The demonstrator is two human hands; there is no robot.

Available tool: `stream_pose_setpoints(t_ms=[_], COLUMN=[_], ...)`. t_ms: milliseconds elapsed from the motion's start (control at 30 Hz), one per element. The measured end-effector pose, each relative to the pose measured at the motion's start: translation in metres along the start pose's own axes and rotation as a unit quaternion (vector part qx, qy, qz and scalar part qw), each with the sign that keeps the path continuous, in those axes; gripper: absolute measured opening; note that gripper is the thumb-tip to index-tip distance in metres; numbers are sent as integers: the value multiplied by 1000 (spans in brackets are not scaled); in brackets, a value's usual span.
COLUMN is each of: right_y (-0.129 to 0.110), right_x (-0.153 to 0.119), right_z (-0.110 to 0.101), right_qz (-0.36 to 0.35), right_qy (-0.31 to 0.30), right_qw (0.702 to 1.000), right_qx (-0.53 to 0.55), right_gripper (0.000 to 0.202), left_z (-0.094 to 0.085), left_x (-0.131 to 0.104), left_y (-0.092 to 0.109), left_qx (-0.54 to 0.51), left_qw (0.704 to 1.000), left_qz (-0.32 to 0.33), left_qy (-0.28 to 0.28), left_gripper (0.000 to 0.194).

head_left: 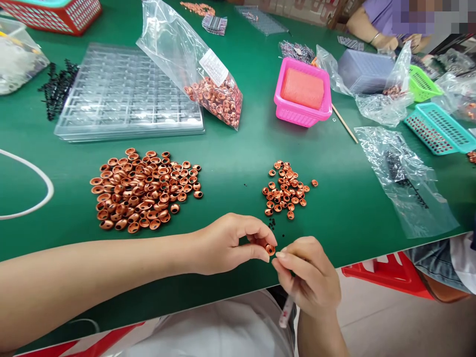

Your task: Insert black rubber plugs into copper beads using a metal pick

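Pinched between the thumb and fingers of my left hand (pixel 226 244) is a small copper-coloured cup (pixel 270 250) with a dark opening. My right hand (pixel 314 275) is closed just to its right, fingertips almost at the cup. A slim pale translucent stick (pixel 286 312) with reddish marks runs down out of my right hand; its tip is hidden by the fingers. Beyond my fingers lie a few tiny black pieces (pixel 272 224) and a small pile of similar copper-coloured cups (pixel 285 188). A larger heap of copper-coloured cups (pixel 137 188) lies past my left forearm.
Stacked clear compartment trays (pixel 130 89) stand behind the large heap, beside a plastic bag of copper pieces (pixel 219 99). A pink basket (pixel 303 111) holds a red-orange block. Farther right are a clear bag (pixel 409 183), a turquoise basket (pixel 442 126) and another person's hands (pixel 386 43).
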State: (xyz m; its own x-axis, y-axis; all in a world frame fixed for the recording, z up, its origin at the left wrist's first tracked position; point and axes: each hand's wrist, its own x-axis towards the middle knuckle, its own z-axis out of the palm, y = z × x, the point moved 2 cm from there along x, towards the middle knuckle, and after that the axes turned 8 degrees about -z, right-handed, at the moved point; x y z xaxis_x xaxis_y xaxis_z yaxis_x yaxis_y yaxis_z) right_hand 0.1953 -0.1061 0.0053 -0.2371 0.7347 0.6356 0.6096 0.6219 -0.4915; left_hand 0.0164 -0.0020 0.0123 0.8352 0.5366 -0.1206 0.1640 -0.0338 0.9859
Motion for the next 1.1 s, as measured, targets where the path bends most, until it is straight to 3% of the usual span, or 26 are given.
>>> stream_pose_setpoints(t_ms=[300,933,1100], right_y=[1,1,5], right_x=[-8,-7,-8], right_z=[7,11,12], right_qz=[-36,-59,-60], right_qy=[-57,-79,-78], right_qw=[996,993,993], right_qx=[-67,-67,-63], right_gripper=[25,18,11], left_z=[3,5,7], left_x=[-4,-3,0], left_y=[0,-7,0], left_qx=[128,153,184], left_qw=[987,984,979], left_qz=[99,96,88], left_qy=[12,-2,-10], left_gripper=[12,11,6])
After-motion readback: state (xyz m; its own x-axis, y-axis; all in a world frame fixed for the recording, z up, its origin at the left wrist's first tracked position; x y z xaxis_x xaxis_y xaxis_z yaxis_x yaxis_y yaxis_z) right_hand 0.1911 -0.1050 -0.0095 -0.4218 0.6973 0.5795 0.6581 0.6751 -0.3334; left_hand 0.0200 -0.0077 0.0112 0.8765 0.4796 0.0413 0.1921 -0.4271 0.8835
